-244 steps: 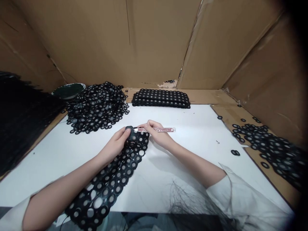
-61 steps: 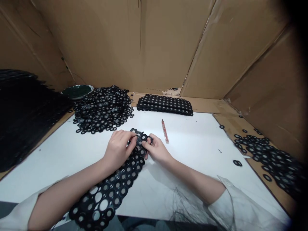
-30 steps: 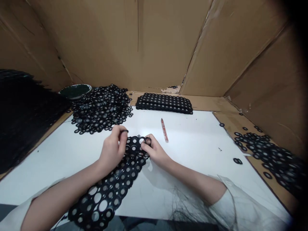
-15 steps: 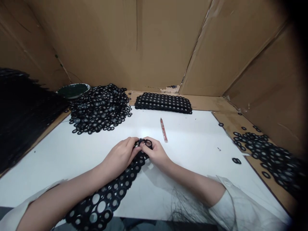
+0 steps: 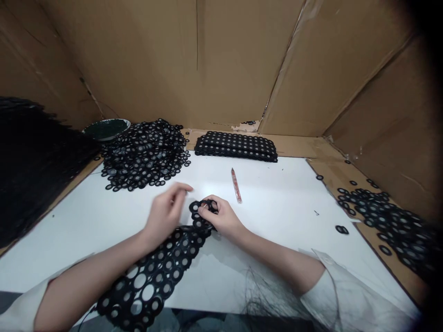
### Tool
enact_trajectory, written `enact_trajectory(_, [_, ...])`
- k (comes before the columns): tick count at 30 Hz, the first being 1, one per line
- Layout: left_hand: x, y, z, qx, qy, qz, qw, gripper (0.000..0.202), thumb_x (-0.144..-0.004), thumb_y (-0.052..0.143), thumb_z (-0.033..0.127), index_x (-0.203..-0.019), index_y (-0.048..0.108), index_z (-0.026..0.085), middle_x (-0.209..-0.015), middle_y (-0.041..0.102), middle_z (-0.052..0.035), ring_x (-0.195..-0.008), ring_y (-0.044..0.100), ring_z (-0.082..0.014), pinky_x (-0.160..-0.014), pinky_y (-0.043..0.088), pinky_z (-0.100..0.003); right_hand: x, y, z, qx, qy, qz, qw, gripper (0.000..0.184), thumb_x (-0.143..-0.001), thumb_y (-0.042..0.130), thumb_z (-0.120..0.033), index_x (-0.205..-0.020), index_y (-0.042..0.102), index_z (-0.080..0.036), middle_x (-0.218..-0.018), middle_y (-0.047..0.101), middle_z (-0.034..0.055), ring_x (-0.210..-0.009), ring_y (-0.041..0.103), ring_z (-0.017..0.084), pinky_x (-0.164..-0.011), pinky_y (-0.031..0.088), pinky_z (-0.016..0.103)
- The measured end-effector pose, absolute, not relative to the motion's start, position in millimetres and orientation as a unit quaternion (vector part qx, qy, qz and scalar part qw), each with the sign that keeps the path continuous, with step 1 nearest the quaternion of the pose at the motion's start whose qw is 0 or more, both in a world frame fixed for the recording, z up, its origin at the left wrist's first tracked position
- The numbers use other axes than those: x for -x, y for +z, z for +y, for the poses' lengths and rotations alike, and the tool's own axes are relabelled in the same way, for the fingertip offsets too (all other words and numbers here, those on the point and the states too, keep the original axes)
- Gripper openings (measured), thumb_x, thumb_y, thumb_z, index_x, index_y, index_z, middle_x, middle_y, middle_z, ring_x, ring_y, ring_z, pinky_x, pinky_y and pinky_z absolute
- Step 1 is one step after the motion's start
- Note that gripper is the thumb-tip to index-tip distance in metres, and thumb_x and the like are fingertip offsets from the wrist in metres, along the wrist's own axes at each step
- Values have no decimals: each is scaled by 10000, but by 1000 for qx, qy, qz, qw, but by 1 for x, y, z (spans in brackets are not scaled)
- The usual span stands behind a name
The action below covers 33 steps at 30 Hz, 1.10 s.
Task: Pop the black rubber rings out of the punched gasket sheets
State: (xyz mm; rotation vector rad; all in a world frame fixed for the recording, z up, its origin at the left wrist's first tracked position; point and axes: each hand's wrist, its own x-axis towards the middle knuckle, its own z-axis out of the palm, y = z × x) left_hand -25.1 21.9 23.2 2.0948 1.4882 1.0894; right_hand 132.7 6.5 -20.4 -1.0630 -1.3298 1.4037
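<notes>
A strip of joined black rings with pale round centres (image 5: 169, 265) runs from the front edge of the white tabletop up to my hands. My right hand (image 5: 223, 216) is closed on its far end, the thumb pressing on top of the rings. My left hand (image 5: 166, 210) is up and to the left of that end, apart from it. Its thumb and forefinger are drawn close together, and whatever is between them is too small and blurred to name. Part of the strip is hidden beneath my left forearm.
A large heap of loose black rings (image 5: 145, 154) lies back left beside a round dish (image 5: 106, 129). A folded ringed stack (image 5: 235, 146) lies at the back, with a red-and-white pointed tool (image 5: 236, 185) before it. More rings (image 5: 398, 226) lie right. Cardboard walls (image 5: 242, 60) surround the table.
My left hand has come away from the strip's end, moving left and slightly up. My right hand keeps hold of the strip, whose end rings are now more exposed.
</notes>
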Motion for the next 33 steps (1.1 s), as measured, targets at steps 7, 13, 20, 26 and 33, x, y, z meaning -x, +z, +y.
enact_trajectory(7, [26,9,21,-866,297,402,14,198,-836,398,234,-978,529,190,-785,595,-20,-694,547,-131,-666,434,-253,-132,-27,13,447,566,-507,472,219,-700,553,-386,-682,507,-172,-648,512,-9,-603,486,111,-540,393,235])
enact_trajectory(13, [19,10,18,-854,250,426,163,238,-836,397,327,-1017,495,208,-905,601,-31,-778,568,-147,-697,453,-273,-132,-26,11,428,535,-535,493,185,-746,519,-363,-738,545,-180,-719,554,3,-688,513,124,-644,411,259])
enact_trajectory(20, [21,21,25,-799,258,496,220,263,-861,310,309,-774,532,198,-577,530,36,-518,490,-111,-513,371,-220,-130,-20,7,409,529,-569,478,167,-779,477,-333,-770,532,-176,-746,556,11,-715,516,129,-670,395,257])
enact_trajectory(26, [34,27,28,-696,460,551,-21,234,-858,313,215,-870,541,165,-672,527,-4,-524,464,-89,-485,348,-203,-130,-34,13,511,500,-492,497,219,-768,471,-390,-708,472,-180,-654,497,-10,-634,478,124,-591,374,248])
enact_trajectory(33, [18,2,11,-891,235,382,-66,179,-841,366,208,-902,530,170,-653,569,-11,-593,540,-130,-564,403,-239,-128,-22,10,501,478,-481,538,198,-725,528,-361,-693,467,-175,-593,443,-42,-573,432,95,-547,352,216])
